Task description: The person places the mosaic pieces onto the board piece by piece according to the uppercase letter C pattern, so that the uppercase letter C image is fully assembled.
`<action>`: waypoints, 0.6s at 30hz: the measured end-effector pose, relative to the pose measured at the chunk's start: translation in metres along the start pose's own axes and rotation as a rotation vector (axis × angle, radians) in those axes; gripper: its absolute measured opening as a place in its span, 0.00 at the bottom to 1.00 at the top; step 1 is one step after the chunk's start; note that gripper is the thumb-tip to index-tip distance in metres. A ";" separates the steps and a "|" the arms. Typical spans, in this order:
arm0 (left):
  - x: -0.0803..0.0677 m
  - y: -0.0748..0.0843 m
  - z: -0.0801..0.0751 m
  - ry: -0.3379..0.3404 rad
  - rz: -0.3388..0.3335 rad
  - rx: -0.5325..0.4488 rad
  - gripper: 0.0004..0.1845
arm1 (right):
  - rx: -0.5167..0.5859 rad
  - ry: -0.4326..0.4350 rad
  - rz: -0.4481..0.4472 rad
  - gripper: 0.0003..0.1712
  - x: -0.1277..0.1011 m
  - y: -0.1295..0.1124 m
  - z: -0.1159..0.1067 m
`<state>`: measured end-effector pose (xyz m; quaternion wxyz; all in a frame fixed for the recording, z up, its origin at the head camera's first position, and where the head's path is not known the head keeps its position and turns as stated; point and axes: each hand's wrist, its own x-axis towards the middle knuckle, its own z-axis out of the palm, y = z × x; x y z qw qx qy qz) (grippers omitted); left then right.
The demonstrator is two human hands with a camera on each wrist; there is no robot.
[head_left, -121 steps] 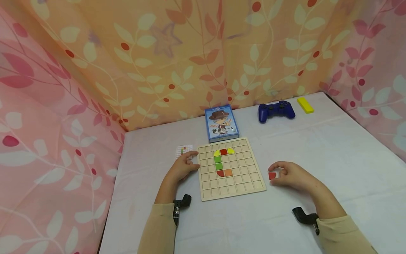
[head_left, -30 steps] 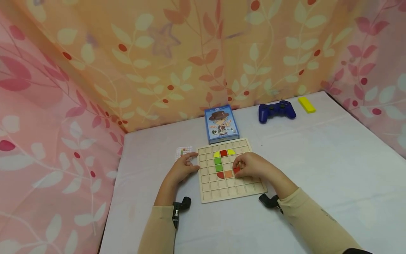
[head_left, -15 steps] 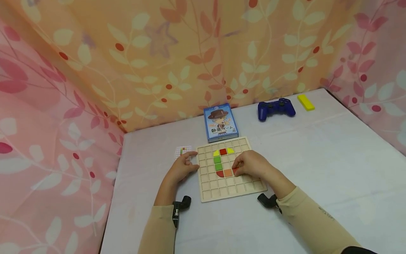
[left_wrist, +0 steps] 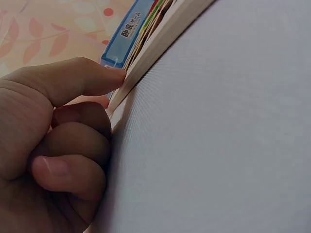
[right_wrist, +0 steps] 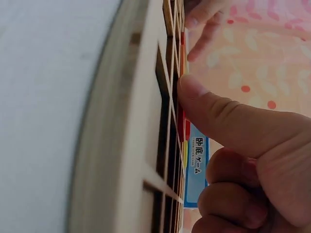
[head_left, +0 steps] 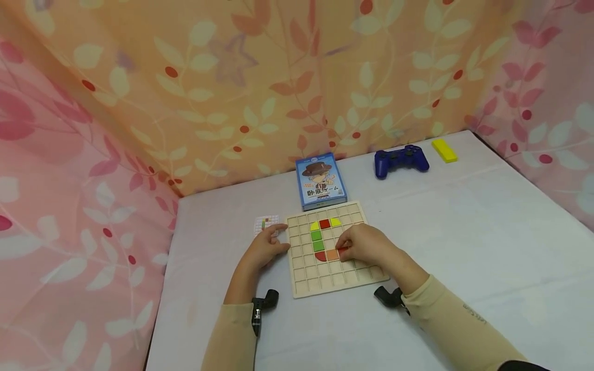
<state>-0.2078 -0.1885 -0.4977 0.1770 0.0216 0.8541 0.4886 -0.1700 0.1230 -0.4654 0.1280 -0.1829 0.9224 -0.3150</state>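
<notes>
A wooden grid board (head_left: 341,281) lies on the table, with two yellow tiles, a red square tile (head_left: 324,223), two green tiles (head_left: 317,240), a red rounded-corner tile (head_left: 320,256) and an orange tile (head_left: 332,254) in its cells. My right hand (head_left: 368,247) reaches over the board and pinches a second red rounded-corner tile (head_left: 342,249) at the cell right of the orange one; the fingers partly cover it. My left hand (head_left: 264,249) touches the board's left edge with thumb (left_wrist: 104,80) and forefinger spread apart, its other fingers loosely bent.
Partly behind the left hand lies a small pattern card (head_left: 260,222). A blue game box (head_left: 321,180) sits just behind the board. Farther right are a blue game controller (head_left: 401,161) and a yellow block (head_left: 444,150), close to the curtain.
My right hand has brought the red rounded-corner tile from the table right of the board to the cell beside the orange tile. My left hand has stayed at the board's edge.
</notes>
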 end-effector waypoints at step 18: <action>-0.021 0.027 0.002 0.030 0.004 0.374 0.32 | -0.005 0.127 0.040 0.18 -0.004 -0.001 -0.040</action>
